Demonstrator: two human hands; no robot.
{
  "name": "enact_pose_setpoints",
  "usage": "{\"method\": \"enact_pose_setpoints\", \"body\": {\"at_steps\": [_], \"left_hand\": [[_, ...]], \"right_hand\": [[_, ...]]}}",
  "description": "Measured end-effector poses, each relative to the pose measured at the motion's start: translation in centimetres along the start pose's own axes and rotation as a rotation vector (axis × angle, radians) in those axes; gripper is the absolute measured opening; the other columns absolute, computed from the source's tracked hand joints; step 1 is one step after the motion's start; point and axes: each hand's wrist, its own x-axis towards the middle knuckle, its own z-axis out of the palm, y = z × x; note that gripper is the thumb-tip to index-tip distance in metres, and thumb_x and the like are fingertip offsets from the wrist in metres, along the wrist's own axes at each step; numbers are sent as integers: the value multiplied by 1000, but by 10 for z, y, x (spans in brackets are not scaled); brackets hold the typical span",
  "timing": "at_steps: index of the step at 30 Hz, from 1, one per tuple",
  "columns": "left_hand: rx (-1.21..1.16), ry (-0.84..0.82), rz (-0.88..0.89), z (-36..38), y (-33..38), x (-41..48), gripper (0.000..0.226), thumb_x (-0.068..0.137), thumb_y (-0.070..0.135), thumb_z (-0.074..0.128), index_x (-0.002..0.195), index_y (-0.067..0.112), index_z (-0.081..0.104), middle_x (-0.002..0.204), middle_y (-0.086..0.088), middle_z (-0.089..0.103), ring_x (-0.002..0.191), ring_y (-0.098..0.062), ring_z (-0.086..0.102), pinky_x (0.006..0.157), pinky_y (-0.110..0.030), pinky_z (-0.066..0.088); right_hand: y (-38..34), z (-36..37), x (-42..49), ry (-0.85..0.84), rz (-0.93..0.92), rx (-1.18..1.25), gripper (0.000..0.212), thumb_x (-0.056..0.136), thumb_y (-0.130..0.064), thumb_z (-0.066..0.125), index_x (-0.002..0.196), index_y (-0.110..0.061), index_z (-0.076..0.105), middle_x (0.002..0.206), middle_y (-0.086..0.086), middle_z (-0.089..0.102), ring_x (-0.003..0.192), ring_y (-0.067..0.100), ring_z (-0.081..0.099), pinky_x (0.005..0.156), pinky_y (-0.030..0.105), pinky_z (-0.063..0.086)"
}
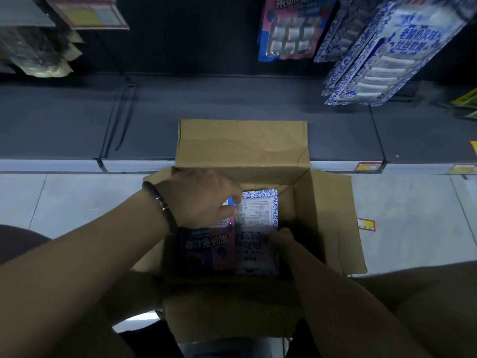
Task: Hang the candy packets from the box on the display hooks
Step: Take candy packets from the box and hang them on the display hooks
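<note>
While both hands are working inside the box (242, 146), the blue-and-white packet (259, 213) is lying flat on the pile, toward the far right corner of the box, with a pink-and-blue packet (210, 250) just beside it at the near left. The left hand (198, 200), wearing a bead bracelet (161, 202), is curling its fingers and thumb over the left edge of the blue-and-white packet and seems to be pinching it. The right hand (281, 237) is touching that packet's near edge, but its fingers are hidden, so I cannot tell if they are apart or clamped.

I think the picking step is in hand; no packet is leaving the box yet. The box is standing open on the floor (402, 202), against the front edge of the dark shelf base (232, 99). Hanging packets (382, 55) are showing above at the far right; their hooks are out of sight. The next move is asking for a clean lift of one packet only, then finding its hang hole for a hook.
</note>
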Motion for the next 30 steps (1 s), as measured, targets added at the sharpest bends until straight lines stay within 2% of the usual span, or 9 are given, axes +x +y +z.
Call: {"method": "enact_pose_setpoints", "body": {"at_steps": [3, 5, 7, 11, 15, 21, 25, 28, 30], "left_hand": [[-23, -19, -19, 0, -1, 1, 31, 101, 58, 54, 127, 43, 62, 124, 14, 66, 115, -15, 62, 95, -39, 54], [-59, -30, -30, 0, -2, 0, 31, 100, 59, 54, 125, 43, 63, 121, 12, 66, 114, -17, 62, 95, -41, 55], [-81, -41, -29, 0, -4, -1, 30, 100, 57, 56, 124, 41, 66, 114, 10, 66, 111, -18, 62, 94, -38, 54], [-97, -39, -1, -3, -12, -5, 26, 101, 51, 59, 121, 37, 69, 89, 18, 57, 107, -16, 62, 90, -32, 50], [-75, -14, -9, -12, -18, -15, 26, 102, 43, 60, 121, 28, 71, 115, 6, 72, 112, -17, 63, 89, -28, 48], [-145, 57, -141, -18, -17, -34, 27, 101, 45, 62, 118, 26, 71, 122, 5, 71, 113, -18, 64, 94, -33, 52], [-406, 210, -241, -28, -11, -48, 36, 101, 58, 56, 122, 31, 67, 127, 9, 68, 112, -14, 63, 88, -30, 47], [-729, 282, -332, -40, -6, -57, 41, 105, 60, 44, 117, 26, 64, 115, 1, 73, 92, -20, 74, 81, -41, 62], [-948, 238, -372, -45, -2, -61, 43, 109, 55, 38, 126, 22, 60, 111, -5, 74, 91, -28, 78, 75, -37, 64]], "right_hand": [[-2, 2, -4, -8, -78, -52, 34, 79, -11, 91, 110, -3, 77, 113, 19, 79, 96, 31, 77, 89, 49, 65], [-6, 1, -12, -13, -114, -83, 39, 83, -17, 88, 118, -6, 77, 120, 14, 78, 106, 30, 76, 98, 43, 61], [-13, -4, -27, 27, -143, -179, 43, 90, -23, 83, 127, -5, 72, 128, 10, 74, 117, 28, 72, 97, 29, 57], [-27, -19, -56, 187, -186, -305, 49, 87, -37, 82, 126, -7, 72, 126, 10, 76, 114, 28, 73, 94, 32, 59], [-58, -46, -103, 137, -314, -230, 40, 80, -31, 84, 115, -14, 74, 110, 8, 79, 95, 26, 76, 88, 39, 64], [-131, -101, -217, -154, -555, -101, 24, 92, -7, 80, 116, -10, 78, 110, 12, 81, 99, 32, 79, 92, 49, 63], [-158, -133, -281, -214, -680, -52, 21, 96, -7, 76, 116, -11, 78, 110, 11, 82, 100, 34, 80, 92, 50, 63], [-163, -150, -304, -235, -787, -18, 26, 98, -9, 74, 124, -12, 76, 115, 9, 81, 103, 35, 79, 95, 54, 61], [-161, -155, -306, -212, -852, 9, 28, 99, -11, 73, 126, -13, 74, 118, 7, 80, 105, 34, 79, 99, 58, 59]]}}
